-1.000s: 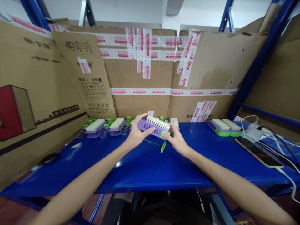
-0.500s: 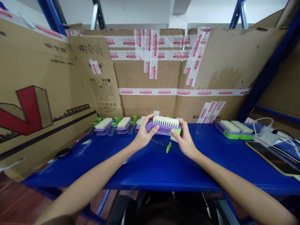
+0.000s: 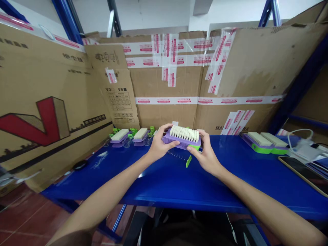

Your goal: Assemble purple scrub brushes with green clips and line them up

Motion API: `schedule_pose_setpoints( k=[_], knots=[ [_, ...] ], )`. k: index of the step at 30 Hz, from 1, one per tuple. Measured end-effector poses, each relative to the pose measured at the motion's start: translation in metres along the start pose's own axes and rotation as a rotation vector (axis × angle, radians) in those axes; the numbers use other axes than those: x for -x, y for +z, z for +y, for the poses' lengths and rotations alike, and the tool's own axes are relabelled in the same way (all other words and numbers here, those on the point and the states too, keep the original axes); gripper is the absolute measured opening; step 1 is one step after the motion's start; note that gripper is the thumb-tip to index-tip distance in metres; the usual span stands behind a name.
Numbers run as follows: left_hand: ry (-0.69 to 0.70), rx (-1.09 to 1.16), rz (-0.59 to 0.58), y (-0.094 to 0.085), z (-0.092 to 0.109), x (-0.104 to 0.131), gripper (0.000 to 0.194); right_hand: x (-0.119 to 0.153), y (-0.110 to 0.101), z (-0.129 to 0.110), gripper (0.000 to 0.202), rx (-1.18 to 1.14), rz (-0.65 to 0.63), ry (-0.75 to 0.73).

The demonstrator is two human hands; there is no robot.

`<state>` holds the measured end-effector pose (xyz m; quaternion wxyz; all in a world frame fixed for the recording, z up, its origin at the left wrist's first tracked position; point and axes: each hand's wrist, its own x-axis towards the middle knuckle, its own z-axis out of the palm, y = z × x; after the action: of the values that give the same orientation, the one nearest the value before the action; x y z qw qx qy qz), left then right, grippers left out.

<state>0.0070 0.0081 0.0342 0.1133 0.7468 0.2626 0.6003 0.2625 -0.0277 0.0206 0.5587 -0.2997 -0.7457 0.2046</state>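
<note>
Both hands hold a purple scrubbing brush over the blue workbench.

Taped brown cardboard boxes (image 3: 164,85) wall in the glossy blue metal workbench (image 3: 179,184). Since a second ago the purple plastic brush with cream bristles and a green end (image 3: 183,137) has been turned from tilted to level, bristles up, just above the bench's far middle. The left hand (image 3: 160,145) is clamped on its left end and the right hand (image 3: 205,153) on its right end, thumb against the green part. A thin metal spring (image 3: 176,156) and a small green plastic clip (image 3: 188,161) lie loose beneath. Two finished purple-and-green brushes (image 3: 263,142) sit well apart to the right, half-built purple brush bases (image 3: 129,136) to the left, and a flat dark phone (image 3: 304,172) at the right edge.
</note>
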Motion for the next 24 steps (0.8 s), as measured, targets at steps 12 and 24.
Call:
schedule_pose_setpoints(
  k=[12, 24],
  knots=[
    [0.108, -0.137, -0.094, -0.0031, 0.0013, 0.0034, 0.077, -0.0014, -0.0040, -0.0040, 0.080, 0.061, 0.010, -0.054],
    [0.118, -0.187, -0.116, -0.0055, 0.0026, 0.0049, 0.077, -0.0027, -0.0072, -0.0081, 0.072, 0.059, -0.102, -0.085]
  ],
)
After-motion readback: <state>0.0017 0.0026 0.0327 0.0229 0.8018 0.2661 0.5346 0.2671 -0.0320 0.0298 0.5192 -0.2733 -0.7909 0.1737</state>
